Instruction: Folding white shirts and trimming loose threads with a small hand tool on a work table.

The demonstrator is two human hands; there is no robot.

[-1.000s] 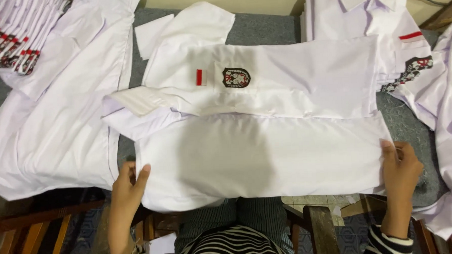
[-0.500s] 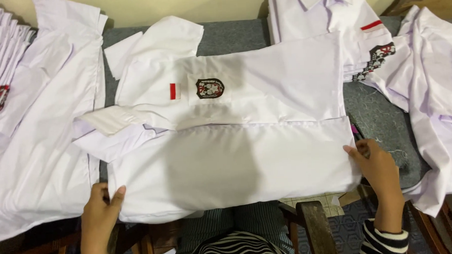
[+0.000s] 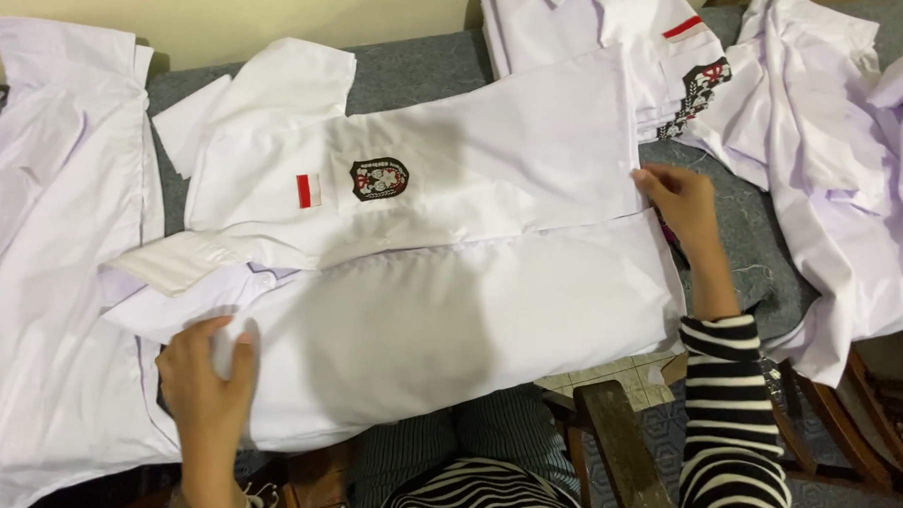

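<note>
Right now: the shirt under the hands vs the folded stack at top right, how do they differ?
The middle shirt lies spread flat and sideways, badge and flag patch showing; the folded stack is piled compactly, collar up. The left hand and right hand grip the middle shirt's edges; nothing touches the folded stack. Both are white with crest badges, on the grey table.

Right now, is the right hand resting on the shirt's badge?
No, the right hand sits at the far right edge of the shirt, well away from the badge near its left side.

hands [image 3: 208,373]: 2 | white shirts [image 3: 451,244]: at least 5 | crest badges [image 3: 379,178]: 2
</note>
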